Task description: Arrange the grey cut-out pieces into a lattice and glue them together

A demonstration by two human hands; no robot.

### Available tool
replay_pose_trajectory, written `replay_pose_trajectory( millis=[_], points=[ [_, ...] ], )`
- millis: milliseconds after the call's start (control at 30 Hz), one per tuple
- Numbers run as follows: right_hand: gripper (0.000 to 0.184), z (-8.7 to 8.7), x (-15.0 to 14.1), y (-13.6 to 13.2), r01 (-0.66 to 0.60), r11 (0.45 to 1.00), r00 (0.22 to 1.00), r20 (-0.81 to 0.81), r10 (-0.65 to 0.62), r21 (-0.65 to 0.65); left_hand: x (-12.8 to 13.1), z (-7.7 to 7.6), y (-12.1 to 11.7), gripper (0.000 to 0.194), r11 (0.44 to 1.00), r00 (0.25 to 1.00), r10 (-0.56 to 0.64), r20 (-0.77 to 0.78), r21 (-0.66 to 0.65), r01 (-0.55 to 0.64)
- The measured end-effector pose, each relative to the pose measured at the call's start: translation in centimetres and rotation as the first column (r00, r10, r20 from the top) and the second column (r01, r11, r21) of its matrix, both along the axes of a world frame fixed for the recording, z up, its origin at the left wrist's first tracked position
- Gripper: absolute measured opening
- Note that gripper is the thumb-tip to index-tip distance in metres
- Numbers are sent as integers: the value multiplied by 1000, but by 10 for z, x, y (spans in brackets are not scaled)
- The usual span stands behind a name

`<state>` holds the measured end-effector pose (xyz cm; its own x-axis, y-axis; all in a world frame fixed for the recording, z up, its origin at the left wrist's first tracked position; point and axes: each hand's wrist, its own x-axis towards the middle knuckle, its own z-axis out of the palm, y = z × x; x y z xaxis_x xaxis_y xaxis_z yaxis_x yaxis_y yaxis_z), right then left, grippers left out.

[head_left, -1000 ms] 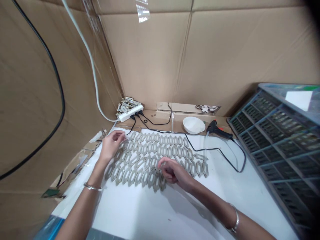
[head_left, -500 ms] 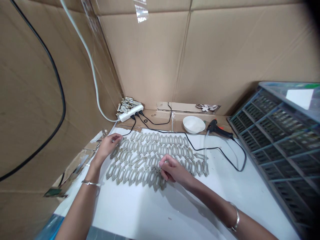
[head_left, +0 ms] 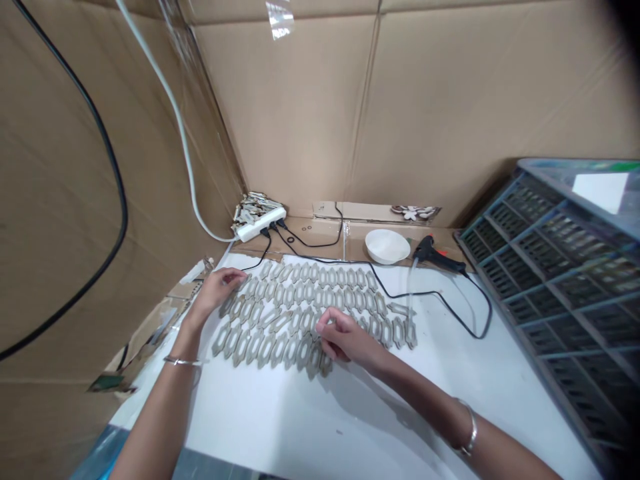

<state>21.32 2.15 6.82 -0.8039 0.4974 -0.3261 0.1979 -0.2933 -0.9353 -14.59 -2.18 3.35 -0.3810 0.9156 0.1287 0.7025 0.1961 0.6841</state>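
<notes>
A: Where does the mosaic tile sheet (head_left: 295, 320) lie?

B: On the white tabletop (head_left: 280, 420), in the middle. The tiles seem stiff and brittle (stone, I think), so it is better to take hold along two outer edges.

A: And the hands?

B: The left hand (head_left: 215, 293) rests at the sheet's edge, its fingers (head_left: 233, 275) loosely open. The right hand (head_left: 345, 340) has narrow fingers (head_left: 325, 320) at one tile; gripping or not, I cannot tell.

readable text: none | white slip (head_left: 600, 188) on plastic crate (head_left: 565, 267): nothing legible | cardboard wall (head_left: 290, 113): nothing legible
</notes>
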Motion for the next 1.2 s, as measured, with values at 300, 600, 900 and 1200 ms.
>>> replay_pose_trajectory(
  millis=[300,600,900,1200],
  points=[
    [21,-3,1,0,-29,1000,1000,-12,29,7,5,4,-1,49,1000,1000,18,18,15,-18],
    [23,-1,2,-1,-35,999,999,8,35,25,6,3,0,44,999,999,36,-23,10,-36],
    [25,-4,1,-1,-31,999,999,-14,31,8,6,4,2,44,999,996,39,-79,33,-37],
    [31,0,1,0,46,997,998,-42,-48,-55,13,15,-3,47,990,986,85,-143,-96,-99]
  ],
)
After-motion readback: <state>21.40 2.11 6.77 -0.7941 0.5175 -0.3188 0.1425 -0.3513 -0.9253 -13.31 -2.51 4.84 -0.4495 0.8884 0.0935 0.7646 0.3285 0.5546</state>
